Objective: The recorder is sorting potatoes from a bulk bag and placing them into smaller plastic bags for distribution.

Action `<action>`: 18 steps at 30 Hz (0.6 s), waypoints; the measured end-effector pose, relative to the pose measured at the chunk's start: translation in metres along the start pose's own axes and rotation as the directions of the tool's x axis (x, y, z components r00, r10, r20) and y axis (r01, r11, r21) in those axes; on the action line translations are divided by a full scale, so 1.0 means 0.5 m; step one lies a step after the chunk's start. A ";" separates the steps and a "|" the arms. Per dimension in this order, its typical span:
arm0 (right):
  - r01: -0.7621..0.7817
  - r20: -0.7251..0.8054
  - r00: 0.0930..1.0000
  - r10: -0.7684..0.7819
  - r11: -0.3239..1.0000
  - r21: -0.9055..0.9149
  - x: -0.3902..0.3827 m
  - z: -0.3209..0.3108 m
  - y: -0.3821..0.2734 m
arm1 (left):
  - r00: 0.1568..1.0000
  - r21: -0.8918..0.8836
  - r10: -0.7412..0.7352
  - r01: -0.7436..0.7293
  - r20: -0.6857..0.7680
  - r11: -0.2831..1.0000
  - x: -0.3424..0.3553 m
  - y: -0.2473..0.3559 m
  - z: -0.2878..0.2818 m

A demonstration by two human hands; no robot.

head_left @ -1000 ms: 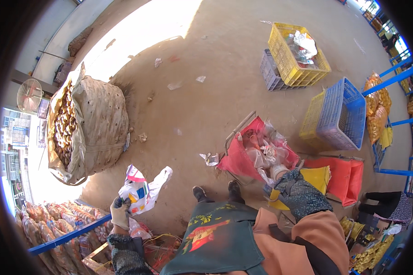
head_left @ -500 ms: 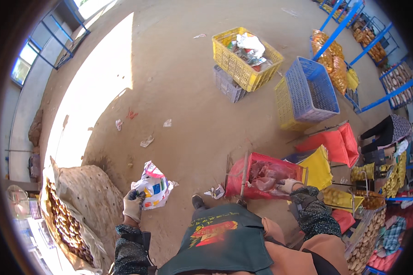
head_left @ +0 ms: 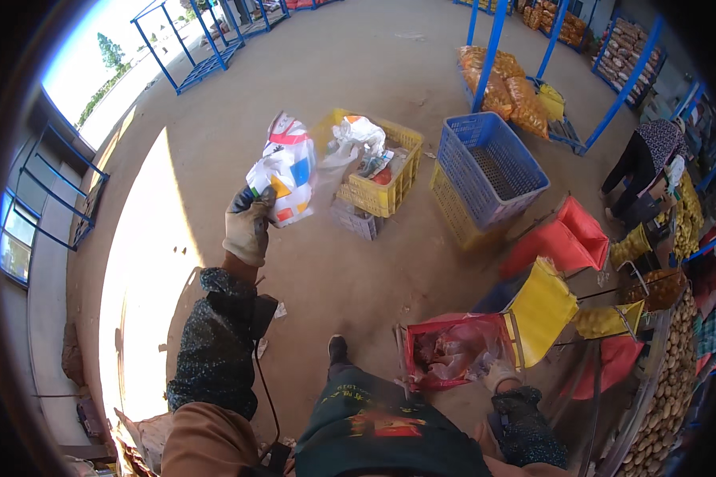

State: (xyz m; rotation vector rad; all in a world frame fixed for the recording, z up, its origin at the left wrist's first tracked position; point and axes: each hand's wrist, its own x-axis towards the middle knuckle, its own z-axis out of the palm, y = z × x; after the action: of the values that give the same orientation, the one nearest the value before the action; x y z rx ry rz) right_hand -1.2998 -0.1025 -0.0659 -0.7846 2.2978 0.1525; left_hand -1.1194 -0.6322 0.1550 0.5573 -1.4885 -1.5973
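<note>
My left hand [head_left: 247, 227], in a pale glove with dark fingertips, is raised ahead of me. Its fingers are closed on a crumpled white plastic bag [head_left: 293, 176] with pink, blue and orange patches, which stands up above the hand. Low on the right, my gloved right hand [head_left: 501, 375] rests at the near right edge of a red sack [head_left: 412, 350] on a frame. Clear and reddish plastic film [head_left: 453, 354] lies inside it. That hand's fingers blur into the film, so their grip cannot be made out.
Beyond the bag stands a yellow crate [head_left: 410, 171] of plastic waste on a grey crate [head_left: 356, 220]. A blue crate [head_left: 485, 163] sits on another yellow one. Yellow [head_left: 542, 306] and red [head_left: 561, 234] sacks hang at right; a person [head_left: 648, 159] bends farther off.
My left hand has risen and moved forward with the plastic bag, toward the waste crate in the view. My view has tilted up. My right hand remains by the red sack.
</note>
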 end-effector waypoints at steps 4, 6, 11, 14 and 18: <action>-0.193 0.024 0.981 0.191 0.978 0.077 0.001 0.006 -0.019 | 0.976 -0.069 -0.002 0.017 0.218 0.997 0.273 -0.177 0.035; -0.291 0.006 0.956 0.294 0.942 0.167 0.007 0.005 -0.052 | 0.970 0.029 -0.149 0.146 0.194 0.989 0.399 -0.311 0.056; -0.380 -0.334 0.854 0.399 0.917 0.126 -0.008 0.001 -0.152 | 0.797 0.367 -0.577 0.490 0.179 0.791 0.505 -0.582 0.017; -0.286 -0.343 0.865 0.365 0.922 0.260 -0.006 -0.020 -0.209 | 0.727 0.400 -0.659 0.555 0.192 0.729 0.479 -0.636 -0.020; -0.421 -0.160 0.786 0.597 0.706 0.569 0.041 -0.062 -0.300 | 0.433 0.534 -0.891 0.726 0.135 0.433 0.402 -0.631 -0.068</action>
State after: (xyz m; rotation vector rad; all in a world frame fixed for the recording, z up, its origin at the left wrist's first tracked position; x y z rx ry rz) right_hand -1.2432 -0.2436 -0.0400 0.1496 2.6522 -0.3637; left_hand -1.2882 -0.8412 -0.1075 1.4879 -2.0485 -2.2687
